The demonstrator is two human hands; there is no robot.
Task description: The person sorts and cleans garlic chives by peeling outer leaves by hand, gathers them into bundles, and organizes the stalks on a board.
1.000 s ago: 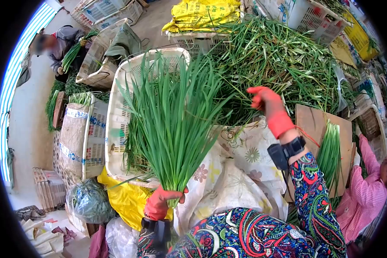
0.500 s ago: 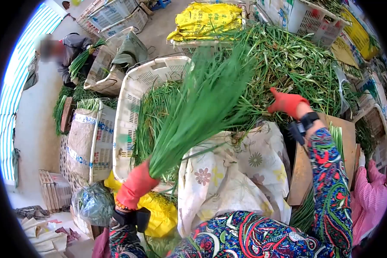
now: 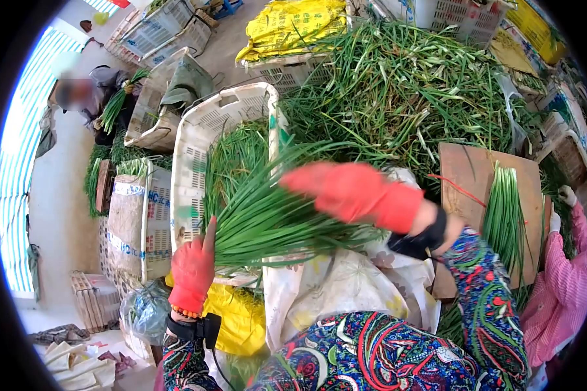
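In my left hand [image 3: 193, 270], gloved in red, is a bunch of green chives [image 3: 287, 221], held by its base end. The index finger sticks up while the leaves fan out to the right over the crate edge and the cloth. My right hand [image 3: 352, 192], in a red glove too, is over the upper side of the leaves. Motion smears its fingers, so their closure is unclear. Under the leaves lies a flower-patterned cloth [image 3: 346, 293] across my lap. A white plastic crate [image 3: 188, 169] with loose green leaves inside stands beyond my left hand.
A large heap of loose chives [image 3: 404, 91] lies ahead. To the right, a brown board [image 3: 460, 163] carries a neat chive bunch [image 3: 504, 215]. A person in a pink sleeve [image 3: 561, 274] sits close by at right; another person [image 3: 107, 91] handles greens at far left. Yellow sacks [image 3: 293, 29] lie behind.
The bunch has swung down from upright to nearly level, pointing right. My right hand has moved left from beside the heap to over the leaves. The board at right shows more fully.
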